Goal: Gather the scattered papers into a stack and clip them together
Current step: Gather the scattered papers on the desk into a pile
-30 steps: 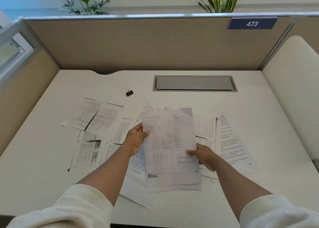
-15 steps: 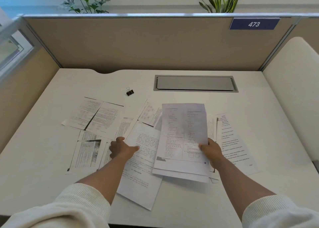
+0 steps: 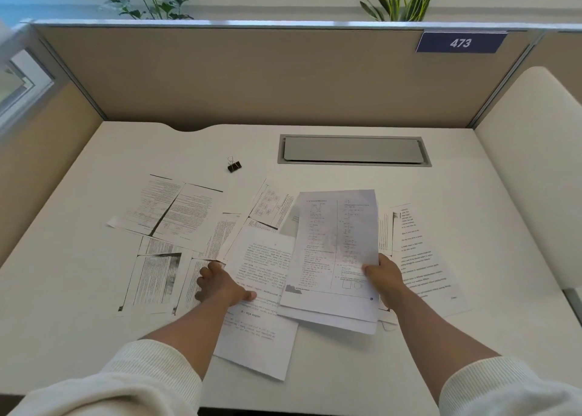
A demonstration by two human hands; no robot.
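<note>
My right hand (image 3: 385, 277) grips a thin stack of printed papers (image 3: 333, 251) by its right edge, held just above the white desk (image 3: 472, 188). My left hand (image 3: 220, 285) pinches the left edge of a text sheet (image 3: 261, 330) that lies partly under the stack, thumb on top. More printed sheets lie scattered to the left (image 3: 176, 211), lower left (image 3: 154, 277) and behind the stack (image 3: 271, 204). Another sheet (image 3: 422, 258) lies to the right of my right hand. A black binder clip (image 3: 234, 165) stands alone behind the papers.
A grey cable hatch (image 3: 352, 149) is set into the desk at the back. Beige partition walls (image 3: 252, 78) close the desk at the back and left. A white curved panel (image 3: 535, 163) borders the right side. Plants stand behind the partition.
My left hand let go of the stack, dropped to the desk and took hold of the text sheet's edge. My right hand carried the stack a little to the right.
</note>
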